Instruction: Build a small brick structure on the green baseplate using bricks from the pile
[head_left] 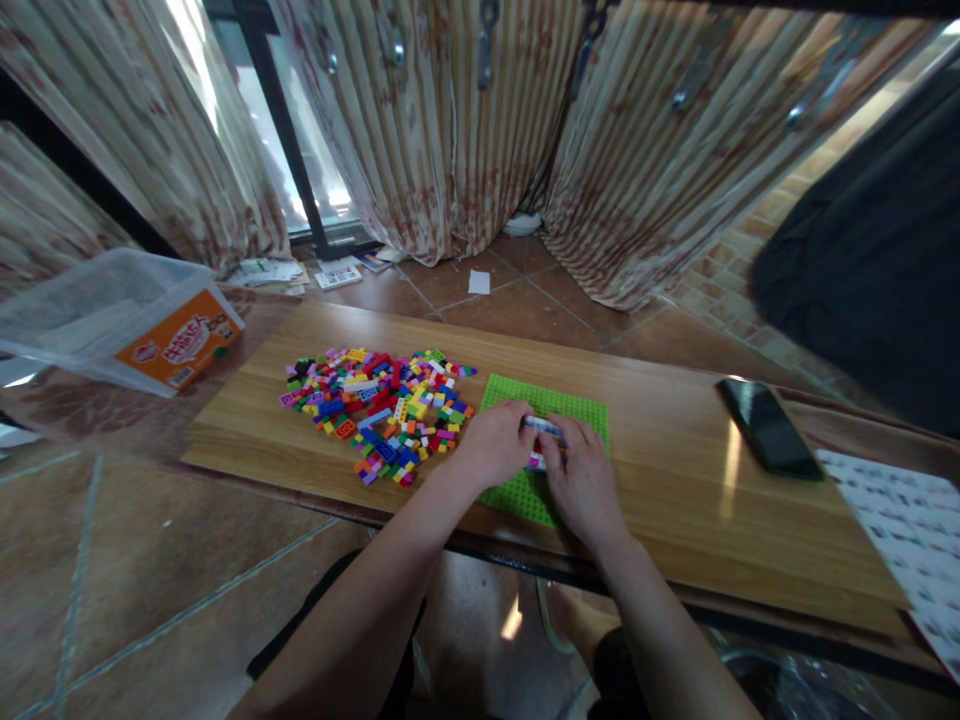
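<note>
A light-coloured row of building bricks [544, 427], whitish with a bluish edge, lies between my two hands above the green baseplate [517, 496]. My left hand [496, 442] is closed, its fingertips on the row's left end. From the right, my right hand [585, 482] grips the same row, thumb and fingers bent around it. Just under it, some pink and white bricks [536, 461] show in the gap between the hands. My fingers hide much of these bricks and how they join the baseplate. Left of the baseplate spreads a pile of mixed coloured bricks [386, 415].
A wooden board [660, 520] forms the work surface. On its right lies a black phone [772, 430], beside a printed sheet [900, 530]. A clear plastic bin [97, 340] with an orange label stands at the left. Striped curtains [465, 130] hang behind.
</note>
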